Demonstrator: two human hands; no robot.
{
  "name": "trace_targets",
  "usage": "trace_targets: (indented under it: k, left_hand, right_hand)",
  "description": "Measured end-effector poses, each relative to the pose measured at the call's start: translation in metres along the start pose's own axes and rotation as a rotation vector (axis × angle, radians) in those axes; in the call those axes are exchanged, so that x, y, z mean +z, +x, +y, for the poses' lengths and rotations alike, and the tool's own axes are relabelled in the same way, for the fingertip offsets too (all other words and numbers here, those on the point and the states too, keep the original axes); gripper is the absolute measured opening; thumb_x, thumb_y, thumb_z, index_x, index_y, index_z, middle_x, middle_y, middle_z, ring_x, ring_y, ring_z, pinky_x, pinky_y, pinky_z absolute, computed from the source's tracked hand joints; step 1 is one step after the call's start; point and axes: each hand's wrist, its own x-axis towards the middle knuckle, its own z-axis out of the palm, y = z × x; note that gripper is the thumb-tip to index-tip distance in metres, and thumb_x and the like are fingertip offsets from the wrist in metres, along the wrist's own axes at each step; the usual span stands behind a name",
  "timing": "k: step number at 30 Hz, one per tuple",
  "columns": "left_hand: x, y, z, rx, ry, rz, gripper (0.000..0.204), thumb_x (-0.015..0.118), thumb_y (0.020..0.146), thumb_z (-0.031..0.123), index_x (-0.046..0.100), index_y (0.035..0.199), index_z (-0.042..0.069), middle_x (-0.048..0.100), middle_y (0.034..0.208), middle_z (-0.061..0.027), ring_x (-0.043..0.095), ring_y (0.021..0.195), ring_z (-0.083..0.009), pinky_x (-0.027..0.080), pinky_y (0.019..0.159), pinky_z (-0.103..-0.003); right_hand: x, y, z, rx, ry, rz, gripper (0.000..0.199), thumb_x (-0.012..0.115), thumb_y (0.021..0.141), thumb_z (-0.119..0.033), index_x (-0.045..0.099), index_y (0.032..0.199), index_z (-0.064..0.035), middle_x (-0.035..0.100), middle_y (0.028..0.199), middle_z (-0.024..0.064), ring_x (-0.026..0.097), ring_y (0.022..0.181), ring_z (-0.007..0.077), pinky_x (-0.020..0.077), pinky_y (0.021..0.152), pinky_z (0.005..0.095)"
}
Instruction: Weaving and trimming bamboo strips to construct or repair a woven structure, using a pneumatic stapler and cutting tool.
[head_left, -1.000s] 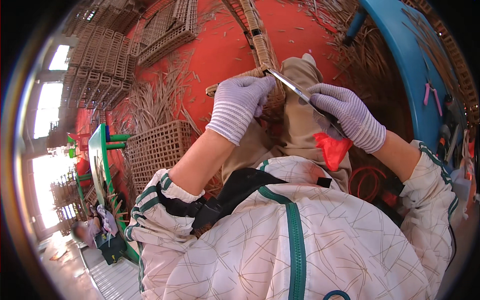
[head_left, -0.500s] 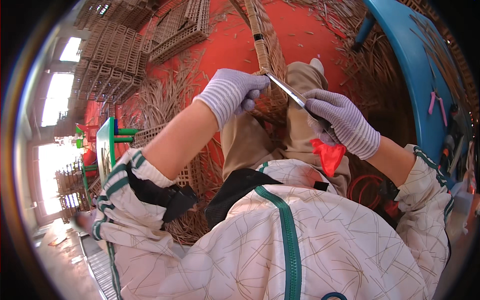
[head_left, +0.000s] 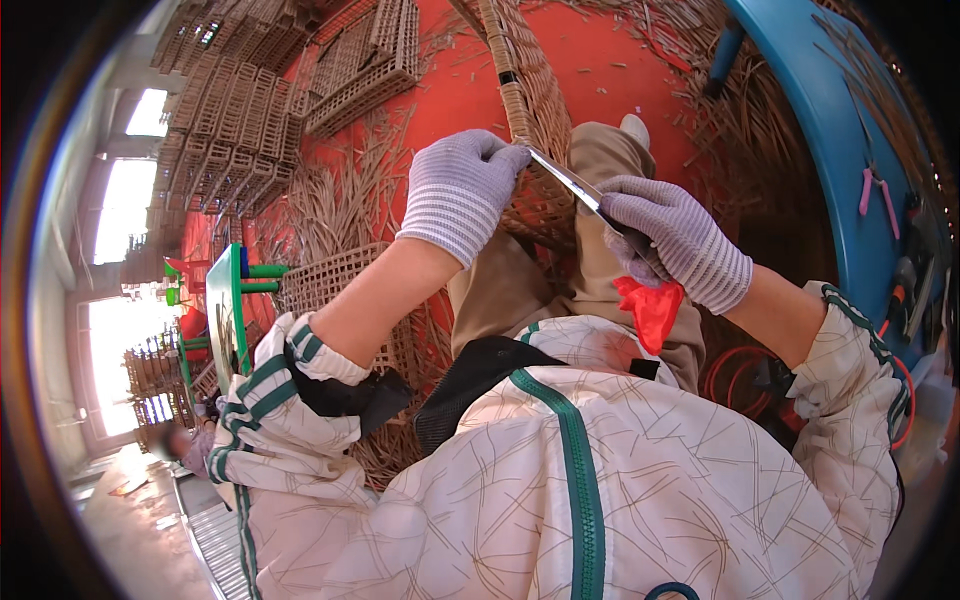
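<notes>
A brown wicker basket (head_left: pixel 538 85) with a wrapped rim stands between my knees. My left hand (head_left: pixel 462 185), in a striped grey-white glove, is closed with thumb and forefinger pinched at the near end of that rim. Whatever lies in the pinch is too small to make out. My right hand (head_left: pixel 680 235), gloved alike, grips the dark handle of a knife (head_left: pixel 568 180). Its long shiny blade slants up-left, the tip at the rim beside my left fingertips. A red cloth (head_left: pixel 652 312) hangs below my right hand.
On the right, a blue table (head_left: pixel 800 90) bears pink-handled pliers (head_left: pixel 876 205) and other tools. Stacked woven trays (head_left: pixel 225 130) stand far left, near a green-edged stool (head_left: pixel 228 300). Loose strips (head_left: pixel 345 190) litter the red floor (head_left: pixel 450 90). Another person (head_left: pixel 190 445) shows at lower left.
My left hand has turned, its back now facing up, and its elbow has shifted slightly. The knife and my right hand have moved a little left.
</notes>
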Motion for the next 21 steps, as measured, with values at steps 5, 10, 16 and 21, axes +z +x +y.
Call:
trace_targets:
  k: [5, 10, 16, 21]
  left_hand:
    - [0.007, -0.004, -0.011, 0.065, -0.067, 0.078, 0.028, 0.074, 0.089, 0.031, 0.075, 0.086, 0.003, 0.068, 0.065, -0.011, 0.068, 0.062, -0.025, 0.055, 0.066, -0.036]
    - [0.017, -0.005, -0.017, 0.16, -0.019, 0.27, 0.022, 0.075, 0.089, 0.026, 0.073, 0.09, 0.004, 0.069, 0.067, -0.0102, 0.068, 0.062, -0.0228, 0.055, 0.063, -0.035]
    - [0.017, -0.005, -0.019, 0.144, -0.152, 0.18, 0.019, 0.075, 0.088, 0.021, 0.072, 0.096, 0.004, 0.068, 0.069, -0.0099, 0.068, 0.064, -0.0205, 0.054, 0.062, -0.033]
    - [0.014, -0.017, -0.03, 0.455, -0.101, 0.195, 0.027, 0.076, 0.084, 0.013, 0.072, 0.109, 0.004, 0.07, 0.087, -0.013, 0.069, 0.073, -0.0231, 0.056, 0.068, -0.033]
  right_hand:
    - [0.0, 0.002, 0.003, -0.013, -0.008, -0.024, 0.023, 0.059, 0.101, -0.023, 0.062, 0.113, -0.0036, 0.054, 0.062, 0.0013, 0.044, 0.042, 0.0085, 0.036, 0.039, 0.0247]
    - [0.003, 0.0, 0.002, -0.004, -0.007, -0.021, 0.023, 0.06, 0.101, -0.024, 0.063, 0.112, -0.0044, 0.055, 0.063, 0.0009, 0.046, 0.042, 0.008, 0.0376, 0.039, 0.0242]
    - [0.005, 0.001, 0.003, 0.011, 0.001, 0.031, 0.022, 0.06, 0.101, -0.024, 0.063, 0.112, -0.005, 0.059, 0.065, 0.0004, 0.052, 0.044, 0.0072, 0.0412, 0.039, 0.0226]
    - [0.001, 0.002, 0.001, 0.023, 0.019, 0.014, 0.022, 0.06, 0.101, -0.023, 0.063, 0.112, -0.0046, 0.061, 0.067, 0.0013, 0.052, 0.043, 0.0078, 0.0417, 0.039, 0.0228]
